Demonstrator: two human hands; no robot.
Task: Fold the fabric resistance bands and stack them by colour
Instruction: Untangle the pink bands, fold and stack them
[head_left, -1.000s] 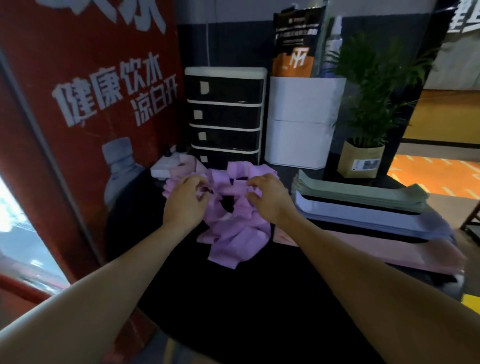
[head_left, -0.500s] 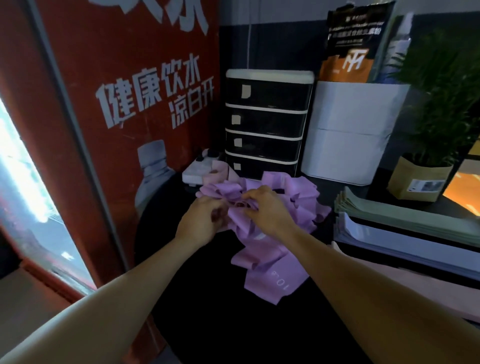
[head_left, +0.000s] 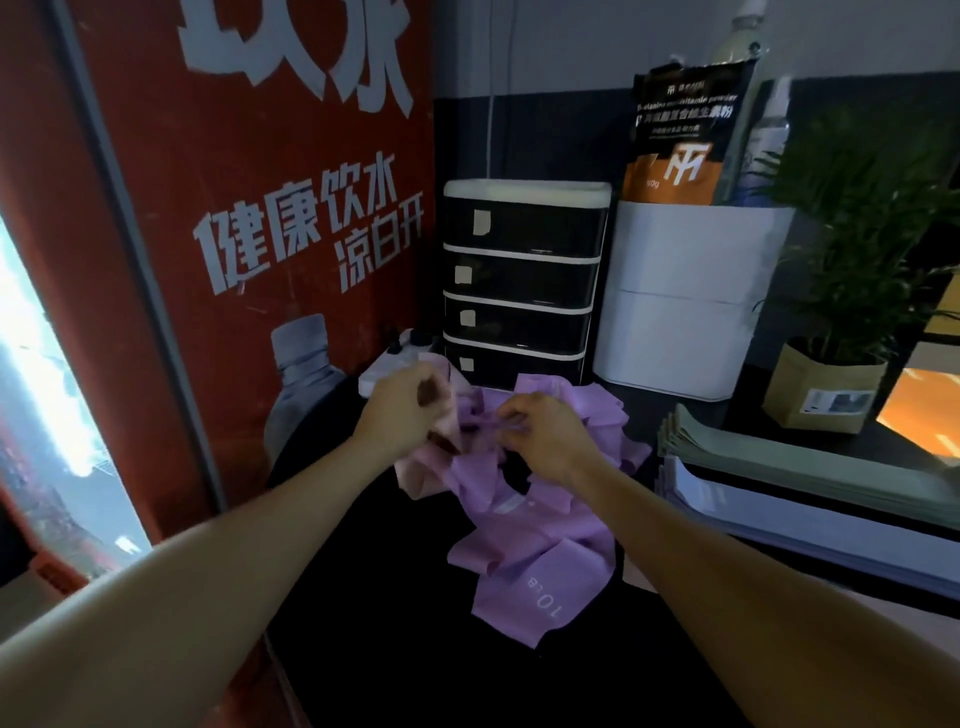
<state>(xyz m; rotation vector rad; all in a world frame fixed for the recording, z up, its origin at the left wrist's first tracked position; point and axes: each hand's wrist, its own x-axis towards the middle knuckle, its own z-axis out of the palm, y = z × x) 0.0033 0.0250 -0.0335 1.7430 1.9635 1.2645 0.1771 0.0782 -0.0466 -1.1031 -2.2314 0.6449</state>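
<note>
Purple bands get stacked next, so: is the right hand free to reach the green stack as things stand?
Probably not yet. The right hand is pinching the tangled purple bands. Nothing seems to block the way to the green stack on its right, though it must let go first.

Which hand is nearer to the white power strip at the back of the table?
The left hand. It grips a pink band just in front of the white power strip. The right hand is further right, pinching the purple bands.
</note>
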